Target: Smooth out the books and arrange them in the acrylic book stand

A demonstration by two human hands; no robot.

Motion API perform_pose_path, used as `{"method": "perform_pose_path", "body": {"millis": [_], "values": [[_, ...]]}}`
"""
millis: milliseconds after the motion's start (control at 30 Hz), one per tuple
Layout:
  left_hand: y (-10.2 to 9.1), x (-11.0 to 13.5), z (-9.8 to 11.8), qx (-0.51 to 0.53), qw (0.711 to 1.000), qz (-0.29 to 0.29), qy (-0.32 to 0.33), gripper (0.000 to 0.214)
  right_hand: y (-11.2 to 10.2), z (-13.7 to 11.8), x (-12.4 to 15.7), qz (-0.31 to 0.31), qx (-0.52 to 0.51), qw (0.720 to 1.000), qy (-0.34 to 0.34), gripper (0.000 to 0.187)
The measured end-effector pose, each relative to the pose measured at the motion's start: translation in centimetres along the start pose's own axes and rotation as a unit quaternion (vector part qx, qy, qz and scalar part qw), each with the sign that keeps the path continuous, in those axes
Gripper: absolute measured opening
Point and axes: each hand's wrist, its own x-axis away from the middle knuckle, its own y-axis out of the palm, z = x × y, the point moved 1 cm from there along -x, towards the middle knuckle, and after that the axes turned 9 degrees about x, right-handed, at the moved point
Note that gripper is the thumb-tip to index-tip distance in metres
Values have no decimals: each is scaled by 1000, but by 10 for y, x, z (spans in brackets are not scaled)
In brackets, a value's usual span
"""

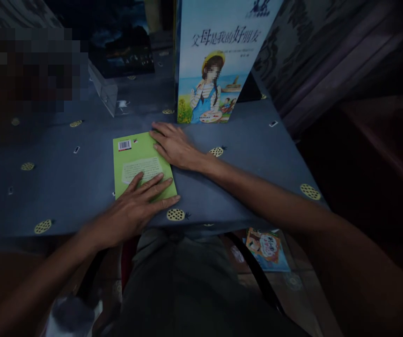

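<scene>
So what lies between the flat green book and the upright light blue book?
In the head view, the right hand, touching the green book at its upper right corner, and some grey-blue tablecloth.

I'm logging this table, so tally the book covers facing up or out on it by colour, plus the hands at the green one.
Green book cover: 1
Light blue book cover: 1
Hands, left hand and right hand: 2
Total: 4

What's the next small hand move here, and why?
Probably hook the right hand under the top right corner of the green book: it lies over that corner, while the left hand, spread across the lower part, could steady it.
</scene>
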Motion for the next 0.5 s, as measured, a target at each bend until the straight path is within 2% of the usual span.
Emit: {"method": "perform_pose_path", "body": {"millis": [100,200,300,400,500], "values": [[2,4,-7,30,999,29,24,57,-4,-9,11,-9,6,1000,-29,47],[0,14,-13,58,994,84,39,48,-12,-20,30,-33,9,997,-69,54],[-4,28,-17,51,990,128,5,43,-19,-30,52,-61,-4,993,-96,73],[-7,42,-21,24,987,153,-36,48,-21,-33,66,-92,-24,988,-119,97],[-4,51,-23,-11,985,163,-60,53,-22,-32,70,-115,-36,984,-134,106]]}}
